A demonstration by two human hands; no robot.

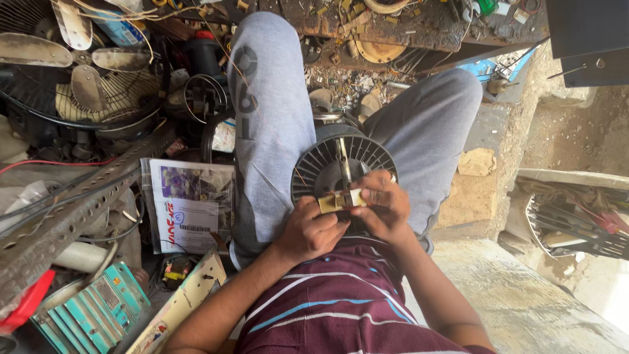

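At the centre of the frame, we grip a small brass-coloured part [339, 200] with both hands: our left hand [308, 231] clenches around one end, our right hand [386, 204] pinches the other, just above the ribbed fan motor [321, 164] in our lap. We judge we are mid-fitting; next calls for steady alignment.

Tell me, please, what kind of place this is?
Probably a small repair workshop for electric fans: a round grey ribbed motor housing lies on the lap, dusty metal fan blades and wire guard sit nearby, and a cluttered wooden workbench stands ahead.
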